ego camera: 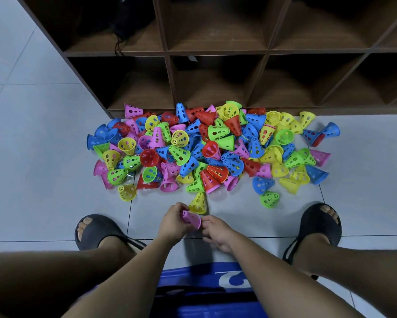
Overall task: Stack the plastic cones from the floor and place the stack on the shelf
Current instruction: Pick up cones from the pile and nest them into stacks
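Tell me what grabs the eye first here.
A big heap of bright perforated cones, in blue, red, yellow, green and pink, covers the floor right against the foot of the dark wooden shelf. Nearer the camera, the left hand grips a pink cone by its narrow end, with the right hand close at its rim; contact there is unclear. A lone yellow cone stands just beyond them.

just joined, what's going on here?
A person squats before a pile of coloured cones on the floor by the shelf. The left hand grips a pink cone; the right hand is at its rim, contact unclear. A yellow cone stands just beyond. No stack shows on the shelf.
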